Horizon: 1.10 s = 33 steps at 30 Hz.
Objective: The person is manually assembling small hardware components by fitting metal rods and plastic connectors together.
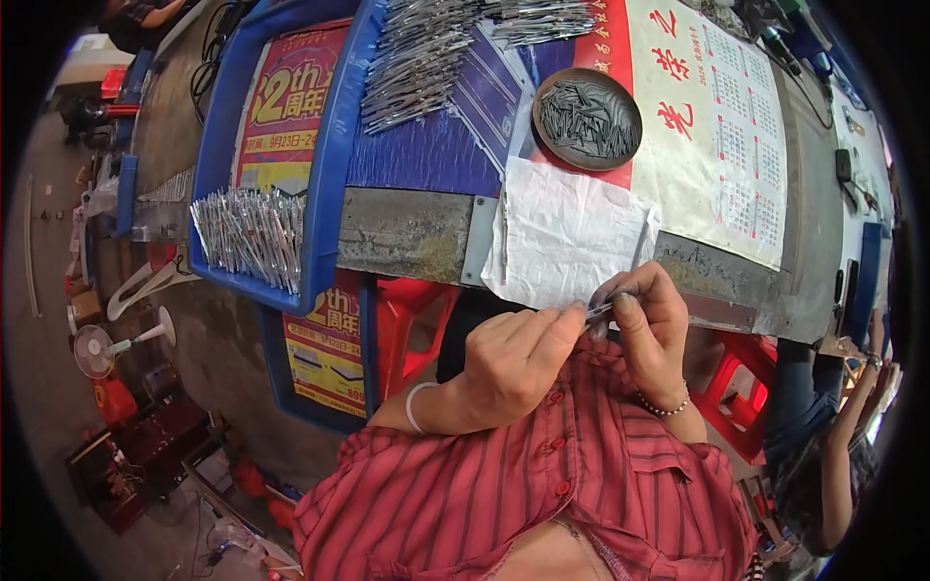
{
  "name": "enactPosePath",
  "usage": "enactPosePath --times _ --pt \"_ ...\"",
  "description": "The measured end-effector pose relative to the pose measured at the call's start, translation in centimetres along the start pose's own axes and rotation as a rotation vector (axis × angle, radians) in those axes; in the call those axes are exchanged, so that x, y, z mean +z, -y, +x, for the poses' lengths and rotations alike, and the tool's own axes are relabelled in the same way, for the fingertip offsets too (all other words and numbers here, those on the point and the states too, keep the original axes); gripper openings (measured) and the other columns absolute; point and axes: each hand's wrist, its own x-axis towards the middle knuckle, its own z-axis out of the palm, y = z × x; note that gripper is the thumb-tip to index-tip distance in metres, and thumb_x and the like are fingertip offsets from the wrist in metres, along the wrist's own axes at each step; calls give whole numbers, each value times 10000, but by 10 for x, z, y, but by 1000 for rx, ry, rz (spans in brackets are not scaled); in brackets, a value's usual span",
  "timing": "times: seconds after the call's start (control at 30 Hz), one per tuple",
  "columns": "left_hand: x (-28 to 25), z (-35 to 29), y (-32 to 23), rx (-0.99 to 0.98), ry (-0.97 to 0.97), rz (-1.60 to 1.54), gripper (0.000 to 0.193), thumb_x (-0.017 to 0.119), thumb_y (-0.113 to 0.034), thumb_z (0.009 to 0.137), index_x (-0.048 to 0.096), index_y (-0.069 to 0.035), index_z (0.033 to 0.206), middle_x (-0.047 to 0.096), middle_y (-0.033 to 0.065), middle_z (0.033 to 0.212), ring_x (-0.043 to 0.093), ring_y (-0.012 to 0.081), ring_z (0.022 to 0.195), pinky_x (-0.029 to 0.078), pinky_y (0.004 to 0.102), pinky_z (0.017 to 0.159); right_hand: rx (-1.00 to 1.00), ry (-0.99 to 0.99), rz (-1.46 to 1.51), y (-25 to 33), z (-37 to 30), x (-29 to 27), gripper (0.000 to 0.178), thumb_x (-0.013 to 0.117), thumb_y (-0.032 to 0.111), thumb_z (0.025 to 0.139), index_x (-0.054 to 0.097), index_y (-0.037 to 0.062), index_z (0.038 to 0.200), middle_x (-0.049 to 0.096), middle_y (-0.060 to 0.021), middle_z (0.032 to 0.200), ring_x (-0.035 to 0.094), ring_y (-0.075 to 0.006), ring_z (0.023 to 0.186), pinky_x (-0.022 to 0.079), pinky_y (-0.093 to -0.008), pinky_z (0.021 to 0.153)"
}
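Cloth (572, 218) lies along the table (407, 228) edge; just beside it, left hand (513, 358) and right hand (654, 334) pinch a small metal piece (600, 310) — likely for steady control, though it is partly hidden.

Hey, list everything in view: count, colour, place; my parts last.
Thin metal piece: 1, silvery, low centre
Table: 1, grey, centre
Cloth: 1, white, near edge
Dish: 1, brown, beyond cloth
Pins: many, dark grey, in dish
Trays: 2, blue, left, one lower
Printed sheets: 2, red-yellow, in trays
Large sheet: 1, purplish, left of dish
Metal pieces: many, silvery, upper tray and large sheet
Calendar: 1, white-red, right of dish
Stools: 2, red, nearside
Fan: 1, white, far left
Other people: at least 2, dark-clothed, right and top left
Clutter: uncounted, too small
Shirt: 1, red, bottom
Left hand: 1, white wristband, pinching thin piece
Right hand: 1, likewise, beaded bracelet
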Motion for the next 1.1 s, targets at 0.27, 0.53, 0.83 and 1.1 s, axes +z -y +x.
enactPosePath --times 0.27,0.53,0.83,1.1 --pt "2 6 1 -18 18 -9 319 726 9 712 595 12 1003 624 102 730 614 227 579 453 315 480 10 5 32 -4 4 -5 140 503 118 964 461 -14 941 602 -104 851 561 -86 661 476 -218 609" --pt "10 11 4 -17 31 21 261 606 2 758 580 38 1015 539 73 673 558 200 542 432 306 464 75 -75 109 -9 8 -6 134 484 117 970 443 -3 930 609 -105 846 573 -104 643 477 -220 619" --pt "7 21 -2 -78 135 44 270 705 -3 738 591 23 982 638 124 773 635 256 635 480 326 523 68 -46 69 -2 14 -14 124 477 103 971 444 -12 941 602 -103 819 585 -107 637 485 -218 586" --pt "7 25 -5 -83 137 44 224 684 -5 761 597 30 964 639 122 777 636 256 635 484 326 528 49 -28 62 1 16 -17 124 480 101 969 455 -19 946 597 -94 786 588 -103 635 488 -214 582"
